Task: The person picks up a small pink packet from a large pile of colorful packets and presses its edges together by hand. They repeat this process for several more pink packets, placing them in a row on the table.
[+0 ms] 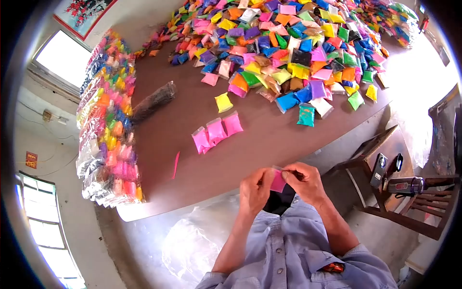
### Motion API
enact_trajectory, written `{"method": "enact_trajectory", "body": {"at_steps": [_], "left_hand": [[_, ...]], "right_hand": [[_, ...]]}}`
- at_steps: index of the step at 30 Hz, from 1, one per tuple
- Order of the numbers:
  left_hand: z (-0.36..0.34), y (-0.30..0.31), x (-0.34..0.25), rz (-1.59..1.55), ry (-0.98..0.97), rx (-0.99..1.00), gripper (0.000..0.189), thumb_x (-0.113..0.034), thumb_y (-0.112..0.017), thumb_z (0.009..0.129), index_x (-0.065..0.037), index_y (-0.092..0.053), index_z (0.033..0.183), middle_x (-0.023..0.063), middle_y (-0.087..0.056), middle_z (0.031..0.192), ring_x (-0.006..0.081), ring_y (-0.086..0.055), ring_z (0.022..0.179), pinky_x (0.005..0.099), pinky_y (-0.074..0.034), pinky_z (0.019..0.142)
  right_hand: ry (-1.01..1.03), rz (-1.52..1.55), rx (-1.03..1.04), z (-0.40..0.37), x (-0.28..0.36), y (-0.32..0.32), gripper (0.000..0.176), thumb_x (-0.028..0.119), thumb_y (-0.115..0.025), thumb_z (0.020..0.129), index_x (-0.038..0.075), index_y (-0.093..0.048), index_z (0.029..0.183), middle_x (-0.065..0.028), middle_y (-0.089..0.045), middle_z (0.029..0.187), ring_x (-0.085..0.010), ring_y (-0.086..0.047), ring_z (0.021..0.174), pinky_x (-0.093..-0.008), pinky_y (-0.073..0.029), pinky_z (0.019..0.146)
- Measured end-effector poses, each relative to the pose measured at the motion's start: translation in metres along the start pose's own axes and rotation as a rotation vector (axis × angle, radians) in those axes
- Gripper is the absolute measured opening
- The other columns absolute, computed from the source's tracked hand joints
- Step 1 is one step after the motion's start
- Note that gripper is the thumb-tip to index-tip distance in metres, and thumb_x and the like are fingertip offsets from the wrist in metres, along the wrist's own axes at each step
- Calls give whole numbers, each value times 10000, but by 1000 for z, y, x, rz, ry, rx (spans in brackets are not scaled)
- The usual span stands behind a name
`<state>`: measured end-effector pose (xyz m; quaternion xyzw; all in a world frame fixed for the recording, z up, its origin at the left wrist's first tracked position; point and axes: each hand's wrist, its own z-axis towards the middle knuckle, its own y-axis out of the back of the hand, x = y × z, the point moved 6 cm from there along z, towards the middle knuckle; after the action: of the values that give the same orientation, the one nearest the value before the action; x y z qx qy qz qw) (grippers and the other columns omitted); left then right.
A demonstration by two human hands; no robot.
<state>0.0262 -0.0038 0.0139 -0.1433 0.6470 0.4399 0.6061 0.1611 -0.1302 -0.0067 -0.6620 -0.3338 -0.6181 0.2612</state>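
Both my hands met over one small pink packet (277,182), just in front of my chest and off the near edge of the tabletop (202,166). My left hand (255,190) pinched its left side and my right hand (305,182) its top corner, fingers curled tight on the plastic.

On the brown tabletop beyond lay three more pink packets (216,132), overlapping in a fan. One yellow packet (223,102) sat alone just past them, and one teal packet (306,115) lay at the near fringe of the heap (298,43), a spill of coloured packets too many to count that covered the far half of the board. One thin pink strip (175,164) lay flat near the front left. One dark, rough-looking roll (154,102) rested at an angle beside a long bank of clear bags (108,120), glossy and stuffed with more coloured packets, along the left edge.

Nothing stood between my hands and the three pink packets. To my right a wooden chair (428,212) carried three small devices (392,176). Crumpled clear plastic sheeting (192,245) lay on the floor by my left elbow. Each packet was a soft, square, sealed pouch.
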Motion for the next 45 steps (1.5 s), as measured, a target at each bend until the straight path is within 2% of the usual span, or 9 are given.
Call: {"method": "enact_trajectory", "body": {"at_steps": [4,11,20,28,33,35,36,39,45], "left_hand": [[2,66,29,51,109,-255,130,-155,-760,952,-33,-764,996,82,-720,801,153,-677,721,316,-550,664],[26,210,71,919,-78,-552,180,-212,-792,906,-49,-761,975,107,-726,872,291,-692,798,436,-548,755],[53,235,99,1176,36,-241,123,-158,-688,966,-45,-732,989,164,-713,962,364,-700,929,487,-553,798],[26,256,116,1248,-9,-227,84,-103,-649,924,-32,-671,962,191,-691,971,416,-674,886,518,-543,755],[4,187,64,761,-5,-318,86,-60,-634,935,-44,-656,1017,180,-665,904,339,-653,770,456,-521,679],[-5,130,52,568,129,-208,62,-61,-620,987,-52,-666,1026,164,-663,865,269,-640,686,413,-511,614],[-10,95,27,515,-20,-142,91,-143,-617,1043,-64,-654,1016,79,-603,723,149,-626,626,348,-493,577],[-18,13,-8,532,-384,-65,43,-79,-685,991,-60,-674,1027,151,-662,840,342,-662,692,424,-520,605],[-2,-42,-28,625,-509,16,47,-46,-699,959,-70,-687,998,118,-665,876,335,-685,740,436,-537,624]], "right_hand": [[-59,126,-87,8,-11,6,143,96,-717,984,-27,-732,1055,-16,-715,878,-65,-644,774,-233,-520,678],[-200,267,-275,4,-39,19,199,194,-708,1008,3,-692,1061,-21,-728,880,-101,-723,779,-212,-489,561],[-236,295,-288,1,-49,10,223,253,-705,1022,37,-655,992,-22,-719,851,-88,-700,729,-210,-491,566],[-348,322,-194,-7,-54,-7,332,352,-760,977,23,-714,961,-62,-740,820,-109,-696,702,-245,-506,573],[-419,358,-175,-8,-59,-12,347,375,-755,974,31,-721,949,-54,-734,810,-107,-677,681,-232,-486,565],[-379,403,-180,-8,-59,-16,331,354,-755,976,28,-721,929,-51,-729,806,-101,-671,681,-242,-508,580],[-313,451,-220,-7,-56,-18,245,289,-754,992,61,-716,908,-19,-717,747,-73,-649,608,-207,-480,536],[-300,410,-246,-10,-50,-15,249,223,-748,986,4,-707,876,-39,-715,766,-90,-658,670,-251,-549,618],[-177,374,-365,-12,-57,-6,264,193,-767,981,-4,-676,829,-24,-693,722,-62,-623,655,-230,-508,593]]}}
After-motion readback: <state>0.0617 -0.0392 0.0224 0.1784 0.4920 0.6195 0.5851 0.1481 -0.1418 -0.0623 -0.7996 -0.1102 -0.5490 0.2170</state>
